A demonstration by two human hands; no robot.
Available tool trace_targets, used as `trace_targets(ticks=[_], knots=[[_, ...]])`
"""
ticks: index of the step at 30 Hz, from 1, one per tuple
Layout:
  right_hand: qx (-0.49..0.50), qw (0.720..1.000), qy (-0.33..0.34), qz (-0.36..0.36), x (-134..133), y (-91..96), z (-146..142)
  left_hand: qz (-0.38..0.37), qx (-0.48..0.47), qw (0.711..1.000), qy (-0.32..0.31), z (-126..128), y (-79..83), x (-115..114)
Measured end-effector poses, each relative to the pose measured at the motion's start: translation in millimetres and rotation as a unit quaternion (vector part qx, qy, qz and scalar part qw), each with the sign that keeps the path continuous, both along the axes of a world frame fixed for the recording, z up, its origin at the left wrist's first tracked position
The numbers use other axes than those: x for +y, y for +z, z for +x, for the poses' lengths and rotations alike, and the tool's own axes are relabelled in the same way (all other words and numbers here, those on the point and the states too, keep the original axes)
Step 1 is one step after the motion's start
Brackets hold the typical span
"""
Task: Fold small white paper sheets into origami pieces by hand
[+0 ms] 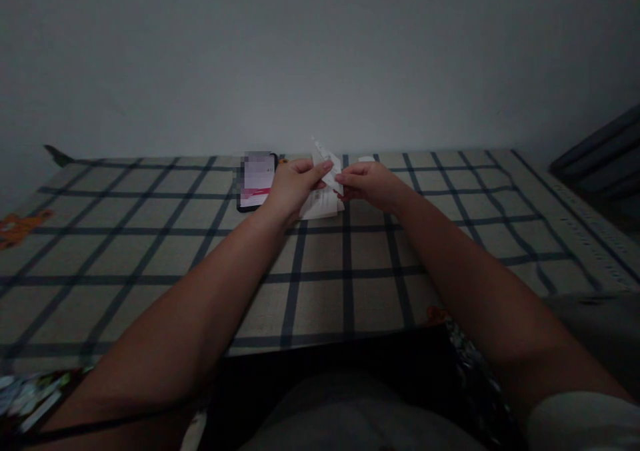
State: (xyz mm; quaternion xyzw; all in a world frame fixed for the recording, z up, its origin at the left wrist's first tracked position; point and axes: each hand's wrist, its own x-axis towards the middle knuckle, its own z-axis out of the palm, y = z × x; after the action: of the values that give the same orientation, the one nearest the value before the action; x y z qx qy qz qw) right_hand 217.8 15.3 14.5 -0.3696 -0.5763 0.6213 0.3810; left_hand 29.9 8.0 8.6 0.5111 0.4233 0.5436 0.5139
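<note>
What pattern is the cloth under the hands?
The cloth is beige with dark-blue checks; head view.

The pink screen of the black phone point(257, 179) is blurred on top. The print on the white paper slip point(320, 208) is too small to read.

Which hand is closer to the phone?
Left. The left hand is just beside the right edge of the phone, pinching the paper. The right hand pinches the same paper from the other side, farther from the phone.
</note>
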Motion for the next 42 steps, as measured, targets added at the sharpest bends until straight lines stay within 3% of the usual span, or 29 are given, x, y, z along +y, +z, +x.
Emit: trace_targets(ticks=[6,13,19,26,34,42], knots=[[-0.013,0.999,-0.030,0.025,0,-2.1,-3,0.005,-0.015,1.000,0.011,2,-2.6,0],[-0.058,0.992,-0.050,0.101,4,-9.2,-2,-0.009,-0.027,0.999,0.023,3,-3.8,0],[-0.113,0.978,-0.070,0.161,1,-5.5,-3,-0.012,-0.006,1.000,-0.009,2,2.0,-5],[-0.046,0.991,-0.067,0.102,1,-4.3,-5,-0.040,-0.020,0.999,-0.018,0,5.6,-4],[0.016,0.999,-0.030,-0.025,-1,0.6,-2,-0.035,-0.048,0.998,-0.036,-7,4.3,3],[-0.017,0.999,-0.028,-0.013,0,-1.2,1,-0.035,-0.032,0.999,-0.015,-8,4.3,2]])
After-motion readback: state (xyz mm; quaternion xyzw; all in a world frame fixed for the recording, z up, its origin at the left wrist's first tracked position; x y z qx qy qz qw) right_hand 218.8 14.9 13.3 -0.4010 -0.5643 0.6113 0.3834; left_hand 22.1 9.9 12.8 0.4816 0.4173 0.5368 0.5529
